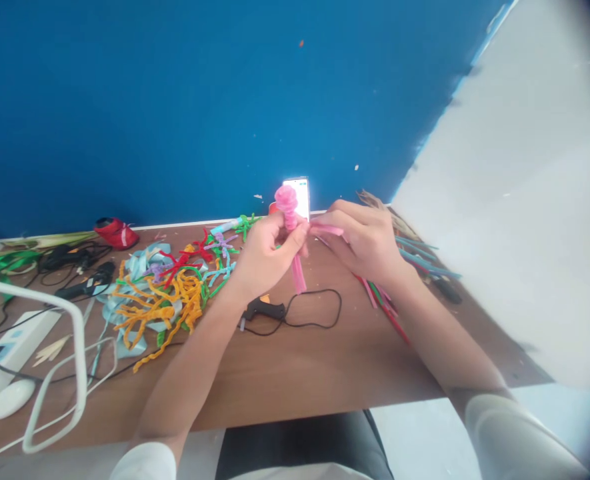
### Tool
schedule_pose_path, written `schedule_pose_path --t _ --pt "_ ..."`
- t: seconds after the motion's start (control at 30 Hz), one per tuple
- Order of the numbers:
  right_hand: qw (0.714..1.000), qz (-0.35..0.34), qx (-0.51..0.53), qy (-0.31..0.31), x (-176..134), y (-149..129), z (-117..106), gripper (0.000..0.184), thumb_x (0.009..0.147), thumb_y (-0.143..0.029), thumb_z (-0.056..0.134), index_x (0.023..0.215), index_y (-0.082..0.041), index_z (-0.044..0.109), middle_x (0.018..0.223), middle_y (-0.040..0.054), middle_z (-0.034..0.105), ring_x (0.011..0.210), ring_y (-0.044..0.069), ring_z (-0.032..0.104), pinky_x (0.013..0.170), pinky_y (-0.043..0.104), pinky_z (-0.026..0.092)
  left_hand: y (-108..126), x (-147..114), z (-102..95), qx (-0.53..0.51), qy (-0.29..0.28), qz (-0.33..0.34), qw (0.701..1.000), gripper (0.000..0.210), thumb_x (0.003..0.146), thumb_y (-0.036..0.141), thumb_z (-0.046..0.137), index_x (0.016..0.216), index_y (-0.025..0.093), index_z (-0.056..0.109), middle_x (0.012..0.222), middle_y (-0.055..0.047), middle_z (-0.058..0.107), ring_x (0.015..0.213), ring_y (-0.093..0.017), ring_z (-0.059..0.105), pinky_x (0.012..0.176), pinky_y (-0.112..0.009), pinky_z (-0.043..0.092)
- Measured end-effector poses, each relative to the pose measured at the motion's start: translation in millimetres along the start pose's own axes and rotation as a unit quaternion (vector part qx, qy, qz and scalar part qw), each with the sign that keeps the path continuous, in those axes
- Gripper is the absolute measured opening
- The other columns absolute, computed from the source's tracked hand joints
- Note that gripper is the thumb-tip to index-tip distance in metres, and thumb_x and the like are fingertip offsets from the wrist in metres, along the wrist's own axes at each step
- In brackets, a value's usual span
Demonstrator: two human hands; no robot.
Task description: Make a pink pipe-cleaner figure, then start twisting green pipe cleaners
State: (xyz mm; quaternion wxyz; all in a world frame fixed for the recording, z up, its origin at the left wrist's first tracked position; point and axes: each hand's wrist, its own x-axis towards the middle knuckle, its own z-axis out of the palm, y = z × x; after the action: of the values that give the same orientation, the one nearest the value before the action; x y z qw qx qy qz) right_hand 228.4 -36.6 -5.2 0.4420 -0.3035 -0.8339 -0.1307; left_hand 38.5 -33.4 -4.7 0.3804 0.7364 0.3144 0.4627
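In the centre of the frame, the left hand (267, 257) pinches the pink coil (287, 200) by its lower part, probably so that the wound top is left free and upright. The grip of the right hand (367, 240), right of centre, pinches a pink strip (329, 230), perhaps for keeping it tight. Behind the coil stands a lit phone (303, 199), seemingly placed for easy viewing. Below, a black tool (267, 308) lies within reach on the bench (295, 380); yellow stems (187, 293) are heaped at left, leaving working room.
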Motion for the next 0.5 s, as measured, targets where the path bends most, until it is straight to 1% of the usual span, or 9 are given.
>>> schedule_pose_path --t 0.07,0.13,0.17,0.23,0.3,0.33,0.37,0.4,0.5 --pt "0.995 0.058 0.084 0.013 0.4 -4.0 2.2 0.020 0.099 -0.024 0.055 0.080 -0.019 0.061 0.070 -0.0001 0.057 0.062 0.011 0.048 0.059 0.028 0.034 1.5 -1.6 -0.3 0.105 0.021 0.049 0.993 0.019 0.097 0.029 0.056 0.084 0.017 0.062 0.065 -0.001 0.064 0.057 -0.011 0.056 0.056 -0.025 0.041" --pt "0.967 0.153 0.202 0.021 1.2 -8.6 4.8 0.027 0.097 -0.031 0.060 0.073 -0.019 0.057 0.064 -0.0026 0.050 0.057 0.009 0.041 0.056 0.028 0.030 0.2 -2.4 -0.3 0.215 0.046 0.123 0.968 0.018 0.096 0.026 0.055 0.081 0.018 0.061 0.064 0.000 0.063 0.056 -0.011 0.054 0.056 -0.026 0.039" --pt "0.938 0.213 0.275 0.019 1.7 -10.4 6.0 0.032 0.095 -0.036 0.062 0.069 -0.019 0.055 0.061 -0.0039 0.046 0.055 0.009 0.036 0.054 0.027 0.027 -1.4 -2.5 -0.3 0.262 0.055 0.163 0.949 0.018 0.095 0.024 0.055 0.080 0.018 0.061 0.064 -0.001 0.062 0.058 -0.012 0.054 0.058 -0.027 0.039" --pt "0.841 0.330 0.429 -0.013 2.5 -12.2 8.2 0.042 0.091 -0.044 0.066 0.062 -0.020 0.049 0.056 -0.0061 0.038 0.051 0.008 0.028 0.049 0.027 0.020 -4.9 -2.1 -0.2 0.325 0.059 0.226 0.916 0.017 0.095 0.022 0.052 0.081 0.018 0.061 0.069 -0.003 0.064 0.065 -0.014 0.056 0.063 -0.029 0.040" --pt "0.736 0.400 0.541 -0.067 3.0 -11.7 9.7 0.047 0.088 -0.048 0.068 0.058 -0.020 0.046 0.052 -0.0078 0.031 0.047 0.007 0.021 0.046 0.027 0.014 -7.3 -1.4 0.0 0.336 0.060 0.240 0.909 0.017 0.095 0.022 0.051 0.084 0.017 0.064 0.075 -0.005 0.067 0.071 -0.016 0.059 0.068 -0.030 0.042" --pt "0.707 0.415 0.567 -0.083 3.1 -10.9 10.2 0.048 0.087 -0.049 0.069 0.057 -0.020 0.046 0.052 -0.0080 0.031 0.046 0.007 0.019 0.045 0.027 0.012 -7.6 -1.0 0.1 0.318 0.065 0.225 0.919 0.017 0.095 0.023 0.052 0.084 0.017 0.065 0.074 -0.005 0.067 0.071 -0.016 0.060 0.069 -0.031 0.043" --pt "0.698 0.420 0.573 -0.089 3.1 -9.8 10.7 0.047 0.086 -0.048 0.070 0.057 -0.020 0.048 0.052 -0.0076 0.034 0.046 0.006 0.020 0.045 0.027 0.011 -7.5 -0.6 0.2 0.283 0.070 0.194 0.937 0.017 0.094 0.024 0.053 0.083 0.017 0.065 0.072 -0.004 0.067 0.068 -0.015 0.060 0.067 -0.030 0.044" --pt "0.708 0.417 0.565 -0.080 3.0 -8.7 11.1 0.044 0.086 -0.048 0.071 0.060 -0.019 0.051 0.054 -0.0066 0.038 0.046 0.006 0.023 0.045 0.026 0.012 -7.1 -0.1 0.3 0.232 0.075 0.152 0.958 0.018 0.094 0.026 0.055 0.081 0.017 0.064 0.068 -0.003 0.067 0.064 -0.014 0.059 0.065 -0.029 0.044" --pt "0.800 0.385 0.460 -0.020 1.4 -4.6 12.4 0.027 0.089 -0.044 0.069 0.081 -0.019 0.063 0.064 -0.0030 0.053 0.051 0.008 0.038 0.048 0.025 0.024 -6.0 1.8 0.1 0.040 0.064 0.028 0.997 0.020 0.093 0.032 0.060 0.080 0.017 0.062 0.061 0.000 0.063 0.054 -0.011 0.056 0.055 -0.025 0.043"
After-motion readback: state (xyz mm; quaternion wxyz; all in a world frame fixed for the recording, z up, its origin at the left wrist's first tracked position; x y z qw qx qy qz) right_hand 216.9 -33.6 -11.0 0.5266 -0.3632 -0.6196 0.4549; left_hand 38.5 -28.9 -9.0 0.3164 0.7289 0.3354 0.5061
